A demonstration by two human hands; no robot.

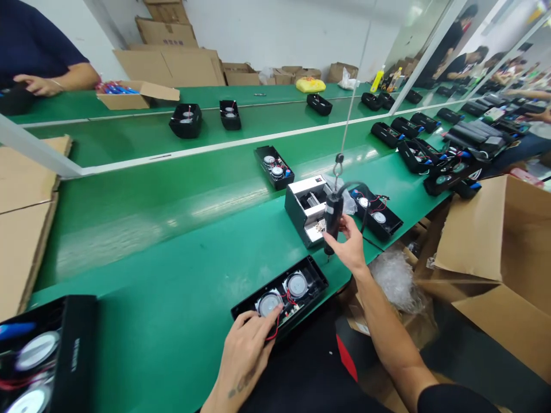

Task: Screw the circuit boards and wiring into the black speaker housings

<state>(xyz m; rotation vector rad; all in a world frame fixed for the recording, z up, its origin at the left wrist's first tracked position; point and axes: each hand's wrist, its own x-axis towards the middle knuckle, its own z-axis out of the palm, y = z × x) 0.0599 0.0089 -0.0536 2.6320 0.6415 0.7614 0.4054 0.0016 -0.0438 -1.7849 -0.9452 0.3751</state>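
At the near edge of the long green work table (pixel 172 321), the person's left hand (pixel 245 350) is pressing down on an open black plastic speaker housing (pixel 282 295), its fingertips (pixel 271 314) resting by the left one of two round silver speaker cones, close to thin red wires (pixel 279 321) that are looping across the tray. That housing is lying flat and slightly angled, just in front of the person's dark lap. Above and to the right, the right hand (pixel 350 246) is closing around the lower body of a black electric screwdriver (pixel 332 221), which is hanging upright from a thin cord (pixel 349 115) and a metal hook, its tip pointing down near the housing's far right corner. Just behind the screwdriver a white and black box-shaped screw feeder (pixel 306 209) is sitting on the table, with another black speaker housing (pixel 379 213) beside it to the right. Further housings are lying along the green conveyor belt (pixel 150 189) beyond. At the far left, another person's hand (pixel 38 85) is resting near a brown cardboard box (pixel 129 96) of blue parts.
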